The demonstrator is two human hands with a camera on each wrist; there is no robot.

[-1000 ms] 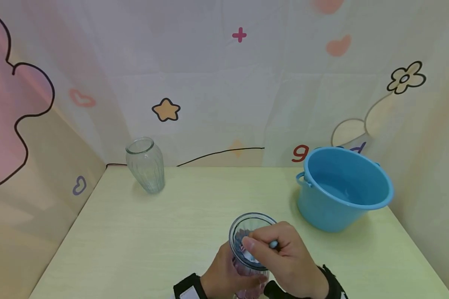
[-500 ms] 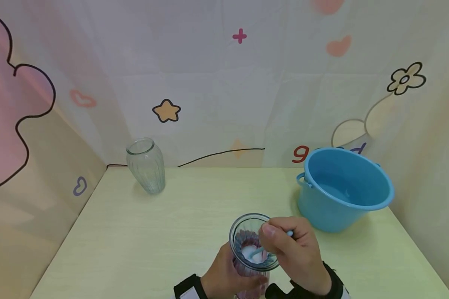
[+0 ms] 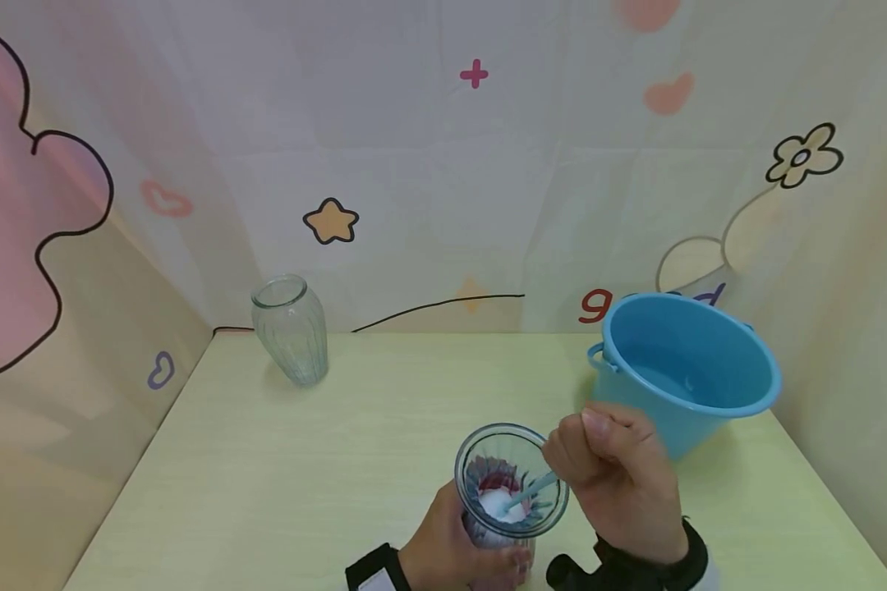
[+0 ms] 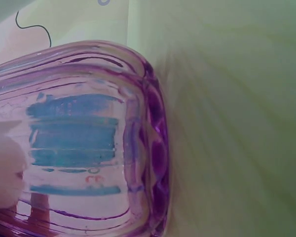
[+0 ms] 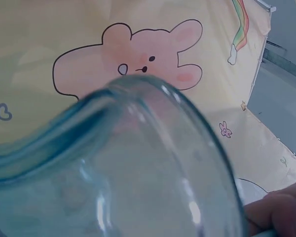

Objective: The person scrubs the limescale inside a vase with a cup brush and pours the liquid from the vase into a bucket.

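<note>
In the head view my left hand [image 3: 461, 546] grips a ribbed glass vase [image 3: 510, 435] around its side, with the mouth facing up towards me. The glass looks pinkish lower down; its purple base [image 4: 158, 148] shows in the left wrist view. My right hand [image 3: 621, 476] is curled round the light blue handle of a bottle brush [image 3: 532, 490] at the vase's rim. The brush's white head sits inside the vase and the handle slants up to the right. In the right wrist view the vase's clear rim [image 5: 138, 84] fills the front, with right fingers [image 5: 281, 212] at the corner.
A second clear glass vase [image 3: 291, 332] stands at the back left of the pale table [image 3: 266, 476]. At the right is a blue bucket [image 3: 658, 427], just behind my right hand. A printed cloth [image 3: 414, 164] hangs behind the table.
My right hand has moved up and to the right from over the vase mouth, tilting the brush handle and uncovering more of the white head. The left hand and vase have stayed nearly still.
</note>
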